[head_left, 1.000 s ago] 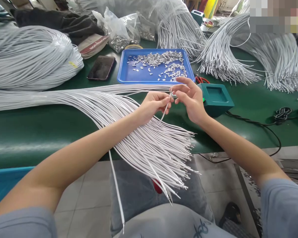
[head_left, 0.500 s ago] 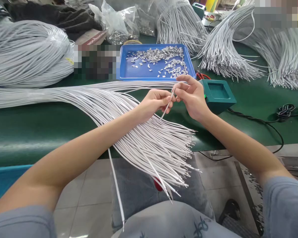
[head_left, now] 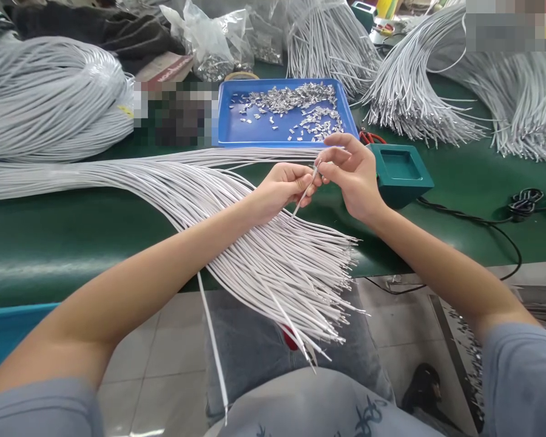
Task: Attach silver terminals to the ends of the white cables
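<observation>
Between both hands is one white cable (head_left: 303, 198), its end pointing up and away from me. My left hand (head_left: 287, 187) is closed, pinching the cable a little below its tip. At the tip, my right hand (head_left: 351, 177) pinches with thumb and index finger, the other fingers raised and curled. Any small part at that tip is too small to make out. Under my left forearm a fanned bundle of white cables (head_left: 255, 243) spreads over the table edge, its ends toward my lap. Beyond my hands stands a blue tray (head_left: 225, 130) holding many small metal pieces (head_left: 295, 100).
A green box-shaped device (head_left: 403, 170) sits right of my right hand, near red-handled pliers (head_left: 372, 138). A black cord (head_left: 486, 221) runs along the right. More cable bundles (head_left: 50, 97) lie at the left and back right (head_left: 418, 91). Plastic bags (head_left: 213, 48) of metal parts stand behind.
Hardly anything differs. My right hand's raised fingers have lifted slightly, and both hands stay at the cable's end. A foot on the floor at the right has shifted a little.
</observation>
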A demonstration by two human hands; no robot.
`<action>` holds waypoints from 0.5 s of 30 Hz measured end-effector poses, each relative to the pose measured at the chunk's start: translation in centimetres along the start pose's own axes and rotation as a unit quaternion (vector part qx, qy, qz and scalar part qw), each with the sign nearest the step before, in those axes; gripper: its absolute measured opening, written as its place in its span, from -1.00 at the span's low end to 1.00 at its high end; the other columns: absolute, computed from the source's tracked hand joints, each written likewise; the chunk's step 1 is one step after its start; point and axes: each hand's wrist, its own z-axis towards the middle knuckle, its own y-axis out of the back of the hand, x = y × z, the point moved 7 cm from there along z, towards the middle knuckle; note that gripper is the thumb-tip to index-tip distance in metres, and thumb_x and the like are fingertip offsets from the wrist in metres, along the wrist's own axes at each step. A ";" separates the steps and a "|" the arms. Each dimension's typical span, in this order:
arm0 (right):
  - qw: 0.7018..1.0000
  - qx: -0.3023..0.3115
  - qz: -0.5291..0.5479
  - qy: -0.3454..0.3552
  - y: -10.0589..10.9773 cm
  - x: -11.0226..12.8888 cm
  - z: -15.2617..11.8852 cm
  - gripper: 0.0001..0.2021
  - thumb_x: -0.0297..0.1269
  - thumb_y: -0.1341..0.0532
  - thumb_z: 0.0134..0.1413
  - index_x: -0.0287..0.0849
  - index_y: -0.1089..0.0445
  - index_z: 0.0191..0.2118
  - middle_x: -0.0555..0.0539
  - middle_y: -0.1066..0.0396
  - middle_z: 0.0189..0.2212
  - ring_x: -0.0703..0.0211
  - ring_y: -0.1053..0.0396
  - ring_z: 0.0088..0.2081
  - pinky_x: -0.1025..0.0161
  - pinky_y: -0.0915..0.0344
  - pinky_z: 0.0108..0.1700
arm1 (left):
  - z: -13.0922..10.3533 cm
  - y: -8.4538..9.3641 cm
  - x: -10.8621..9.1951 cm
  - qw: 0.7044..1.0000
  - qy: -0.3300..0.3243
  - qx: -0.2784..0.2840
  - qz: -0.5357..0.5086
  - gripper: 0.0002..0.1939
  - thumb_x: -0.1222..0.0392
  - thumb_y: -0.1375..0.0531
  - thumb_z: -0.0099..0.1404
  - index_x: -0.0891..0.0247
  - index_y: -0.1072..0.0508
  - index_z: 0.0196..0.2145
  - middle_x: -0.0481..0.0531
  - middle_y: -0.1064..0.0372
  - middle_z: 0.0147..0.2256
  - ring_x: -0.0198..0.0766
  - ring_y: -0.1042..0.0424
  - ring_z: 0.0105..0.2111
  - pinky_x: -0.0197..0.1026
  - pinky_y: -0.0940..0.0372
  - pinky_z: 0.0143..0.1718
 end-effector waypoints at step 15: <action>0.988 0.049 0.114 -0.088 -0.6 -0.9 -0.1 -0.67 -0.11 -0.33 -0.01 -0.04 -0.27 -0.15 0.05 -0.28 -0.37 0.31 -0.34 -0.40 0.28 -0.36 -0.41 | -0.1 0.2 -0.2 0.999 -0.038 -0.013 0.035 -0.60 -0.09 -0.41 0.01 0.34 -0.49 -0.46 -0.06 -0.39 -0.55 -0.46 -0.37 -0.61 -0.41 -0.16 -0.62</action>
